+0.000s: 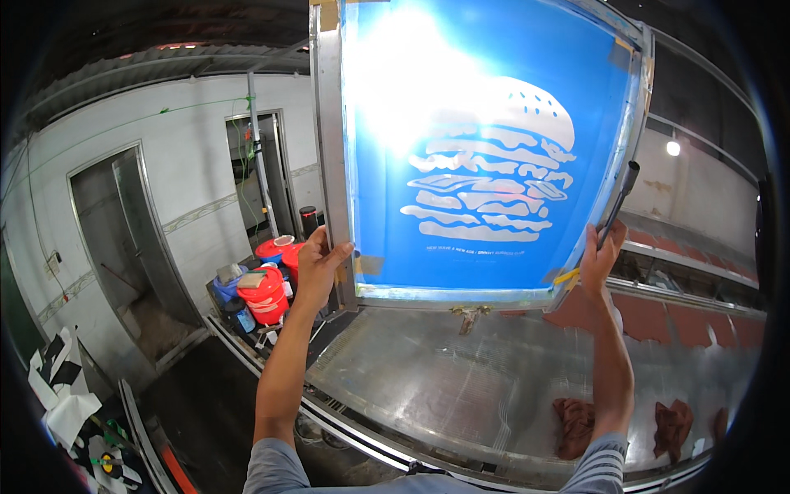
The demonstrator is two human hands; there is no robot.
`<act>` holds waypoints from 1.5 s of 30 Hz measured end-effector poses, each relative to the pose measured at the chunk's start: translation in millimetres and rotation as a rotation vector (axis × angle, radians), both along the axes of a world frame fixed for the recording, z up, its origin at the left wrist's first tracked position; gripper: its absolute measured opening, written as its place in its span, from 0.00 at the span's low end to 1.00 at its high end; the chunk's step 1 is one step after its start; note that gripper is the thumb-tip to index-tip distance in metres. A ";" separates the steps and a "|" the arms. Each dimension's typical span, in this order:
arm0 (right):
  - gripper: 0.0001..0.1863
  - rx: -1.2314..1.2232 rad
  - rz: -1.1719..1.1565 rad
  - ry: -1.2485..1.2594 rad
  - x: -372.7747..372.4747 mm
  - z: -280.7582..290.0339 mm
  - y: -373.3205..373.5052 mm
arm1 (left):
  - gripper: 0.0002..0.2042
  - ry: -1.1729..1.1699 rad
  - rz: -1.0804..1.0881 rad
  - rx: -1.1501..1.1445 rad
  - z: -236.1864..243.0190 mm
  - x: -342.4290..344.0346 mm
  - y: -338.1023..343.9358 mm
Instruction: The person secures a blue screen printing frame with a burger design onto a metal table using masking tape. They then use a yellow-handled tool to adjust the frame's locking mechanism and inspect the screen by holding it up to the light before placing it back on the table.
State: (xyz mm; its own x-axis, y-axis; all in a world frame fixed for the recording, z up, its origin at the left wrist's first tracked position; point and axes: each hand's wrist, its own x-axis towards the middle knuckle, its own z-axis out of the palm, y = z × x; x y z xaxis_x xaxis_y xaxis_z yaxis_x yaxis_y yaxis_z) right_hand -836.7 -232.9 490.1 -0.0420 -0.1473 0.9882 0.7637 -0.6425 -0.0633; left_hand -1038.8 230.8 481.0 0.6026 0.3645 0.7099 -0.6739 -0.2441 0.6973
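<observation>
A silk-screen printing frame is held up, tilted, in front of me. Its blue mesh carries a pale layered-burger stencil, and glare whites out the upper left. My left hand grips the lower part of the frame's left bar, thumb on the near face. At the lower right corner, my right hand is closed on the other side bar. A dark rod with a thick black end rises from the right fingers along the bar. Beside that hand a small yellow piece shows; its kind is unclear.
Below the frame stretches a long metal-topped table with a small clamp-like fitting. Crumpled brown cloths lie on its right. Red buckets stand left, near doorways. Reddish-brown flat panels line the far side.
</observation>
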 end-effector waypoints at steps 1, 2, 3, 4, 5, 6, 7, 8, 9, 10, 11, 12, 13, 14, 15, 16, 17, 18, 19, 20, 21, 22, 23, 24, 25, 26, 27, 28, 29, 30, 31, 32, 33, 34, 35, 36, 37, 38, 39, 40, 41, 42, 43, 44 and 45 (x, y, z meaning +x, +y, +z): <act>0.09 -0.002 -0.010 0.006 -0.9 -0.9 -2.0 | 0.14 0.000 -0.007 -0.001 -0.4 1.8 0.7; 0.09 -0.002 -0.018 0.007 -2.3 -0.7 -2.8 | 0.14 0.000 -0.016 -0.003 1.1 2.4 0.3; 0.09 -0.002 -0.027 0.007 -4.3 1.3 -3.0 | 0.14 0.000 -0.025 -0.004 2.9 3.3 -0.6; 0.10 0.002 -0.032 0.011 -5.5 -0.1 -1.9 | 0.14 0.004 -0.005 0.024 4.3 2.5 -0.1; 0.09 0.012 -0.035 0.021 -7.5 0.8 -1.5 | 0.13 0.004 0.011 0.049 6.0 1.6 0.8; 0.09 0.015 -0.040 0.022 -11.9 2.2 -0.8 | 0.13 0.003 0.028 0.073 5.7 3.3 2.7; 0.09 0.020 -0.035 0.023 -15.1 3.5 2.6 | 0.11 -0.040 0.064 0.082 0.9 9.3 8.6; 0.09 0.027 -0.030 0.023 -17.5 5.3 4.3 | 0.11 -0.058 0.064 0.067 -1.4 13.1 11.2; 0.09 0.017 -0.040 0.000 -18.8 6.0 4.4 | 0.10 -0.078 0.065 0.052 -3.6 16.1 12.7; 0.09 0.020 -0.025 0.016 -21.3 6.4 4.6 | 0.10 -0.097 0.062 0.035 -5.2 18.9 13.3; 0.09 0.023 -0.009 0.031 -23.4 6.3 5.3 | 0.10 -0.078 0.064 0.035 -4.3 17.3 12.1; 0.09 0.027 0.009 0.046 -23.2 5.5 4.7 | 0.10 -0.083 0.066 0.026 -5.7 19.6 13.1; 0.10 -0.008 -0.026 -0.006 -21.3 5.8 3.5 | 0.10 -0.091 0.072 0.015 -7.8 21.3 15.1; 0.10 -0.016 -0.045 -0.009 -21.9 7.1 3.3 | 0.10 -0.099 0.079 0.004 -8.8 22.2 14.6; 0.11 -0.022 -0.063 -0.010 -24.9 9.8 3.8 | 0.09 -0.101 0.078 -0.004 -8.2 20.9 12.0; 0.11 -0.033 -0.081 -0.012 -25.3 10.4 3.5 | 0.09 -0.101 0.080 -0.002 -9.9 20.4 10.4; 0.13 -0.029 -0.078 -0.010 -21.5 10.3 2.5 | 0.08 -0.100 0.084 0.001 -11.5 19.9 9.8; 0.14 -0.030 -0.081 -0.003 -19.9 10.5 2.2 | 0.08 -0.099 0.088 0.004 -12.7 19.2 9.0; 0.15 -0.033 -0.084 0.005 -20.3 11.8 2.3 | 0.08 -0.103 0.089 0.000 -13.6 18.4 7.4; 0.16 -0.037 -0.088 0.013 -19.3 12.5 2.2 | 0.07 -0.108 0.090 -0.003 -14.0 17.4 5.7; 0.16 -0.044 -0.088 -0.006 -15.7 12.9 2.0 | 0.07 -0.112 0.091 -0.007 -15.6 17.6 5.3; 0.17 -0.050 -0.086 -0.028 -11.5 14.6 2.1 | 0.08 -0.114 0.087 0.006 -16.7 17.5 7.5; 0.17 -0.056 -0.084 -0.051 -8.5 15.5 2.3 | 0.10 -0.115 0.084 0.018 -18.0 17.1 11.0; 0.16 -0.052 -0.063 -0.043 -8.7 16.4 2.4 | 0.11 -0.116 0.079 0.031 -19.6 17.3 12.7; 0.15 -0.048 -0.041 -0.036 -10.0 18.1 3.6 | 0.11 -0.108 0.092 0.035 -20.3 16.9 12.5; 0.15 -0.043 -0.019 -0.029 -10.2 19.0 4.2 | 0.11 -0.099 0.104 0.039 -19.9 15.1 11.3; 0.15 -0.034 -0.012 -0.031 -8.4 18.9 4.3 | 0.10 -0.091 0.115 0.043 -19.5 13.6 10.1; 0.15 -0.025 -0.009 -0.032 -6.4 17.9 3.4 | 0.10 -0.105 0.111 0.040 -19.6 14.7 8.5; 0.15 -0.015 -0.007 -0.034 -5.1 17.0 2.1 | 0.09 -0.119 0.106 0.038 -19.6 16.4 6.9; 0.16 -0.018 -0.015 -0.031 -6.4 17.0 1.6 | 0.09 -0.133 0.100 0.035 -20.5 18.7 5.5; 0.16 -0.017 -0.021 -0.023 -8.5 16.4 2.4 | 0.08 -0.128 0.110 0.033 -20.8 19.5 6.6; 0.17 -0.016 -0.027 -0.016 -9.2 15.1 4.0 | 0.08 -0.123 0.119 0.030 -21.1 19.6 10.7; 0.17 -0.005 -0.020 -0.010 -7.9 13.4 6.4 | 0.07 -0.117 0.128 0.028 -22.3 19.2 14.1; 0.17 0.006 -0.020 -0.006 -7.7 14.3 7.0 | 0.07 -0.130 0.119 0.023 -22.3 19.5 15.2; 0.17 0.017 -0.019 -0.002 -8.3 14.4 7.1 | 0.07 -0.142 0.110 0.018 -22.4 19.0 15.9; 0.17 0.011 -0.023 -0.001 -11.0 14.3 6.9 | 0.07 -0.154 0.102 0.014 -22.4 19.4 14.0; 0.17 0.006 -0.022 -0.002 -15.4 15.9 8.5 | 0.06 -0.179 0.113 -0.003 -21.3 19.3 10.0; 0.17 0.000 -0.022 -0.002 -17.7 16.7 8.3 | 0.06 -0.181 0.108 0.000 -21.7 20.2 9.8; 0.17 0.000 -0.039 -0.017 -16.9 17.3 6.4 | 0.06 -0.183 0.103 0.003 -22.0 20.6 10.4; 0.17 -0.004 -0.053 -0.032 -14.3 17.7 6.1 | 0.07 -0.184 0.103 0.004 -23.8 20.2 12.6; 0.17 -0.007 -0.067 -0.046 -12.1 18.1 6.0 | 0.08 -0.190 0.091 -0.001 -24.4 20.4 12.8; 0.17 -0.004 -0.086 -0.046 -11.0 18.7 5.2 | 0.09 -0.197 0.080 -0.005 -23.9 21.0 11.1; 0.17 -0.004 -0.109 -0.046 -11.1 19.9 3.4 | 0.11 -0.203 0.065 -0.013 -24.4 22.4 9.0; 0.17 -0.004 -0.131 -0.047 -11.5 19.9 3.1 | 0.11 -0.205 0.068 -0.023 -24.0 22.8 5.8; 0.17 -0.006 -0.121 -0.052 -11.8 18.9 4.3 | 0.11 -0.206 0.071 -0.033 -23.0 22.9 2.0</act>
